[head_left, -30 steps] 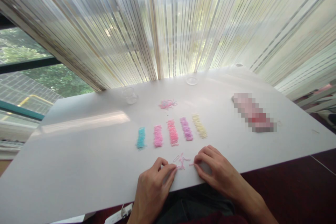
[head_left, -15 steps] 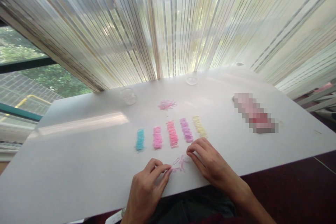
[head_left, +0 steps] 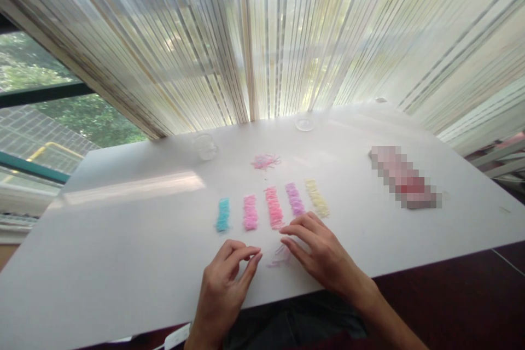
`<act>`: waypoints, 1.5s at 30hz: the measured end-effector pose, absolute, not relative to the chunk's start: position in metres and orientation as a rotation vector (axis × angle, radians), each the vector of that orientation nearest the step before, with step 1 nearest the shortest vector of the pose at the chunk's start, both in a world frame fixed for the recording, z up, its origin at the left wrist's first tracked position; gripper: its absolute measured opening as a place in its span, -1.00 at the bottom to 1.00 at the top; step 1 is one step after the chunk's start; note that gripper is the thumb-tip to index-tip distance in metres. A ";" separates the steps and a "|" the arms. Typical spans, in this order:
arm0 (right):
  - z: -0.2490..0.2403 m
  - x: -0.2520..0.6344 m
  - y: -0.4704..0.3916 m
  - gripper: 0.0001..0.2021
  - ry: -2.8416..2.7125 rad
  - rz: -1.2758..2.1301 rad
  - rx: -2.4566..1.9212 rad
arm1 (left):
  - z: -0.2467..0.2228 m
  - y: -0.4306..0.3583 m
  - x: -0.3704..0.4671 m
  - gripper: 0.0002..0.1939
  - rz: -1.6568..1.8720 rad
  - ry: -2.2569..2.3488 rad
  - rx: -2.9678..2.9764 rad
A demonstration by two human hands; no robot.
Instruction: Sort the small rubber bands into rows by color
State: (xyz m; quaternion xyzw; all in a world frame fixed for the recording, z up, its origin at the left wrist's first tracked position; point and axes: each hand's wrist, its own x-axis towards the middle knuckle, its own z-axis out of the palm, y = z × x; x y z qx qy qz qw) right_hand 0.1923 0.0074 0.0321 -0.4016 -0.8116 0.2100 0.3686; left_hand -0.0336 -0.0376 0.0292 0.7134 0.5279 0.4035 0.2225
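Five bundles of short thin pieces lie in a row on the white table: blue (head_left: 222, 215), pink (head_left: 250, 213), coral (head_left: 274, 208), purple (head_left: 295, 199) and yellow (head_left: 316, 198). My left hand (head_left: 227, 279) is pinched just left of a few loose pale purple pieces (head_left: 279, 261); anything between its fingertips is too small to make out. Above those pieces, my right hand (head_left: 320, 246) has thumb and forefinger apart, with nothing visible between them. A mixed pink pile (head_left: 265, 161) lies behind the row.
On the white table (head_left: 123, 251) a clear round dish (head_left: 205, 147) stands at the back left and a clear lid (head_left: 304, 124) at the back middle. A blurred-out pink object (head_left: 404, 178) lies at the right. Striped curtains hang behind.
My left hand has drawn back slightly left from the loose purple pieces. My right hand has moved left over them, and its thumb and forefinger have parted. The view has shifted slightly.
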 end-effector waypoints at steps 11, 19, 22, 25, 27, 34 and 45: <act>0.038 0.183 -0.004 -0.95 -2.000 0.680 -0.873 | 0.034 -0.039 -0.027 -0.93 1.150 1.402 2.003; 0.038 0.182 -0.005 -0.93 -1.963 0.667 -0.849 | 0.036 -0.040 -0.027 -0.93 1.147 1.404 2.002; 0.034 0.179 -0.005 -0.92 -1.941 0.667 -0.881 | 0.036 -0.033 -0.030 -0.94 1.173 1.425 2.019; 0.029 0.178 -0.004 -0.90 -1.897 0.672 -0.940 | 0.034 -0.021 -0.037 -0.91 1.213 1.608 2.029; 0.027 0.178 -0.004 -0.90 -1.879 0.683 -0.970 | 0.033 -0.012 -0.042 -0.89 1.217 1.743 2.026; 0.023 0.184 -0.007 -0.90 -1.853 0.707 -1.008 | 0.028 -0.001 -0.047 -0.85 1.131 1.772 2.041; 0.022 0.197 -0.010 -0.89 -1.872 0.720 -1.055 | 0.027 -0.002 -0.046 -0.83 1.090 1.762 2.056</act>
